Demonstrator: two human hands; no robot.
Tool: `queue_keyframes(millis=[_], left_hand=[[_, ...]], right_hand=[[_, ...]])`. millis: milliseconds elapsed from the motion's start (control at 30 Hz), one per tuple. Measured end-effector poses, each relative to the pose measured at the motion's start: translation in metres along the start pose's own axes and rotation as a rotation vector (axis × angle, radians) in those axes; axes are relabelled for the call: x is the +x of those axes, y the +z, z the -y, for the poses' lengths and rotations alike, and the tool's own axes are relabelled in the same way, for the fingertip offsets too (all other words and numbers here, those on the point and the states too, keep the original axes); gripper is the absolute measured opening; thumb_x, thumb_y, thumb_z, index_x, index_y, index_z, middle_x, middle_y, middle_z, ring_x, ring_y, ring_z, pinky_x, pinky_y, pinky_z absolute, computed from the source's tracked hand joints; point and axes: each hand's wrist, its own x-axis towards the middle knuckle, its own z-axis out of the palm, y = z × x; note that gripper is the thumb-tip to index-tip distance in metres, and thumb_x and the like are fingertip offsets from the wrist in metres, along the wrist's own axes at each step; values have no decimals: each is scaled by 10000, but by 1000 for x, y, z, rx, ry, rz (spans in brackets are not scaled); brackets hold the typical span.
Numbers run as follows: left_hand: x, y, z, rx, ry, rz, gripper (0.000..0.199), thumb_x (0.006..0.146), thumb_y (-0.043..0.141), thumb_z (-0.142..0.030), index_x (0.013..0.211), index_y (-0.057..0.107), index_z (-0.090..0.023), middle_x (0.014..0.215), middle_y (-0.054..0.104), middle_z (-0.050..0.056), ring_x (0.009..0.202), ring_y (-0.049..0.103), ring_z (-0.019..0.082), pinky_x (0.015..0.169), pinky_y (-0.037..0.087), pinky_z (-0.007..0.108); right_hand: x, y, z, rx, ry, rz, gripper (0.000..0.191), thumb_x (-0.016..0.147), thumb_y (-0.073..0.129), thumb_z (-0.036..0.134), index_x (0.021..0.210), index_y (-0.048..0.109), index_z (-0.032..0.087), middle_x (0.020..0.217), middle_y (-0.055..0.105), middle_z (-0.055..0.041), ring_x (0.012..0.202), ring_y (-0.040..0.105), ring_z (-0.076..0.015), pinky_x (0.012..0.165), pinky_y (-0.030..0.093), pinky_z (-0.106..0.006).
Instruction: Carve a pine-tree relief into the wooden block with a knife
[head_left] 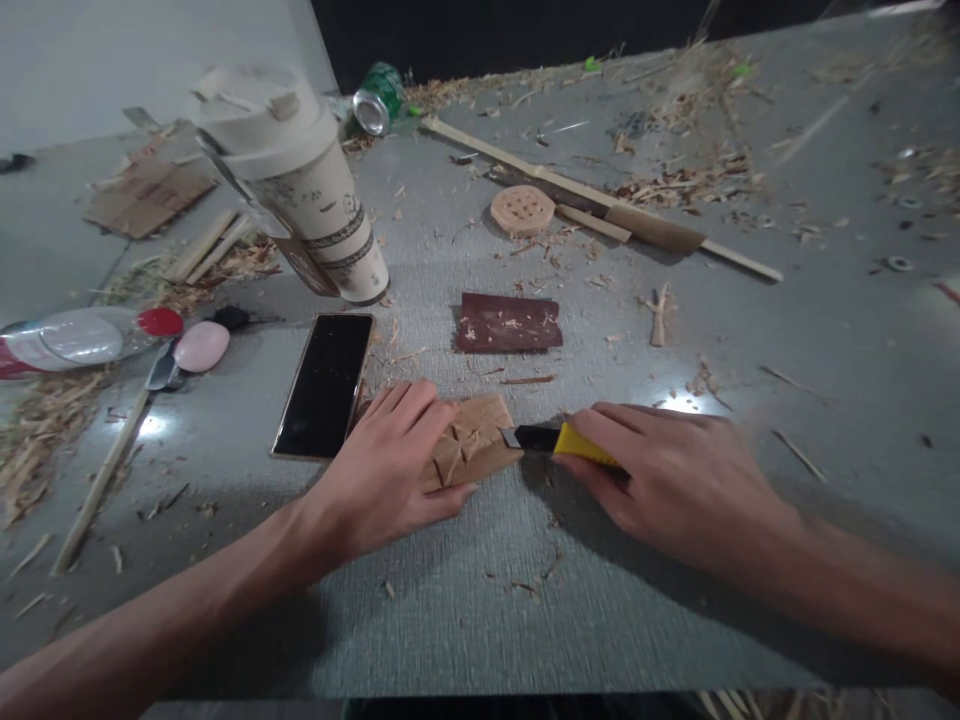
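Note:
My left hand (397, 455) is closed around the left part of a small wooden block (487, 425), pressing it against the grey table. Crossing cuts mark the top of the block. A yellow-and-black utility knife (581, 444) is gripped in my right hand (675, 480), its short blade pointing left at the block's right end. The blade tip appears to touch the wood. Just beyond the block lies a dark red-brown sheet (510, 325), dusted with shavings, probably sandpaper. A black phone (324, 385) rests flat beside my left hand.
A lidded paper cup (322, 200) stands back left, near a green can (379, 98) on its side. At left lie a plastic bottle (82, 335) and a stick (101, 480). Behind are a round dotted wooden piece (523, 210), a long wooden strip (739, 258) and scattered shavings (690, 175).

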Motion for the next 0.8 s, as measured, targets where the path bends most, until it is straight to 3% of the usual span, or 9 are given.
queue_keyframes(millis=[267, 567, 800], left_hand=[[-1, 5, -11, 25, -36, -27, 312, 893, 819, -280, 1120, 658, -140, 1098, 669, 130, 989, 645, 330, 846, 591, 503], [-3, 6, -6, 23, -30, -37, 432, 888, 822, -308, 1250, 637, -160, 1135, 692, 121, 1019, 678, 331, 895, 618, 521], [-4, 6, -6, 6, -45, -31, 422, 859, 837, -293, 1213, 652, -155, 1135, 689, 129, 1027, 684, 345, 896, 608, 525]], right_hand=[[2, 5, -5, -20, 61, 14, 370, 1196, 465, 458, 953, 638, 239, 805, 741, -19, 599, 595, -167, 549, 196, -365], [3, 5, -25, 75, -4, 103, 327, 1164, 513, 481, 973, 638, 247, 792, 713, -6, 594, 582, -167, 596, 224, -357], [4, -1, -25, 135, -60, 114, 321, 1147, 509, 443, 913, 613, 250, 725, 664, 8, 574, 558, -160, 591, 210, -355]])
